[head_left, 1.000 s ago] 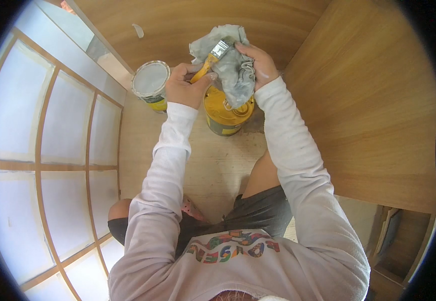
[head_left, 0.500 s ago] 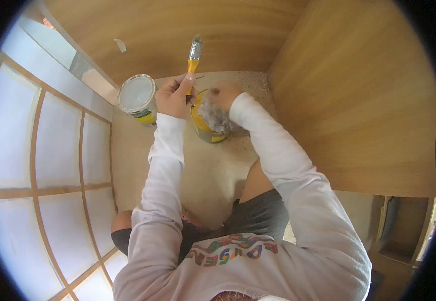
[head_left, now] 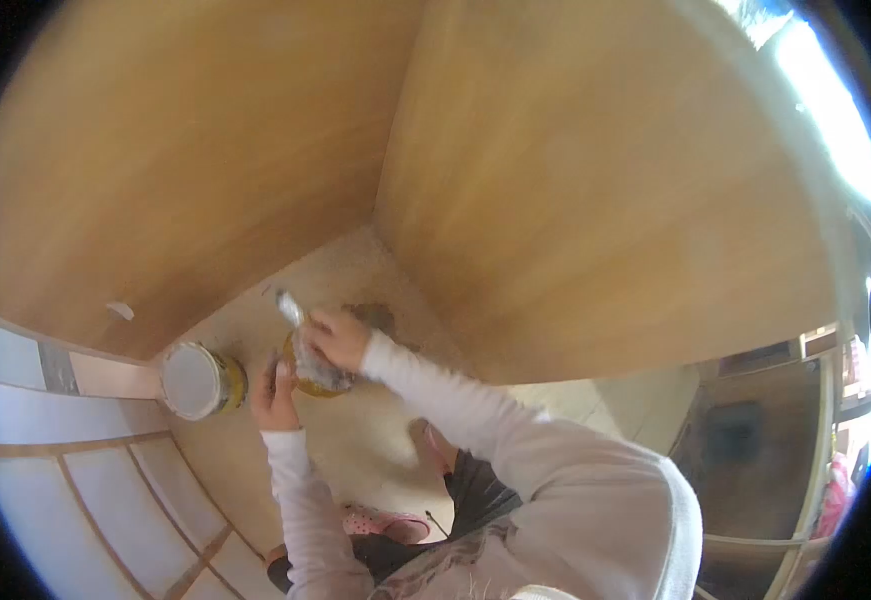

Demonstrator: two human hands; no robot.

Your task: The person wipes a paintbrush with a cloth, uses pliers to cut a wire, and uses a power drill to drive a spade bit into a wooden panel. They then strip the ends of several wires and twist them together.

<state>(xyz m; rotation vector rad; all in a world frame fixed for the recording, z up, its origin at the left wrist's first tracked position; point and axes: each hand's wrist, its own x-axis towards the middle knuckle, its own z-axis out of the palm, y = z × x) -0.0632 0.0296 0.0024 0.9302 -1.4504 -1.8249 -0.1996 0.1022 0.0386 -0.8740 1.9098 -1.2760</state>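
Observation:
My right hand [head_left: 341,340] is closed around a paintbrush [head_left: 290,308], whose metal ferrule and bristles point up and to the left. Bunched under the same hand is a grey, fluffy rag [head_left: 317,370]. Below the rag stands a yellow paint can [head_left: 327,392], mostly covered by it. Just left of the can is my left hand [head_left: 275,398], slightly blurred, thumb and fingers raised and apart, with nothing visible between them. The brush handle is hidden behind the right hand and the rag.
A paint bucket [head_left: 195,382] with a whitish top stands on the floor left of my hands. Wooden panels [head_left: 205,150] meet in a corner ahead. A white-paned lattice screen [head_left: 105,490] lies along the left. A pink dotted clog [head_left: 380,522] shows near my legs.
My view has swung to the right. The brush has passed from my left hand to my right, beside the rag, and now leans left. My left hand has come off its handle.

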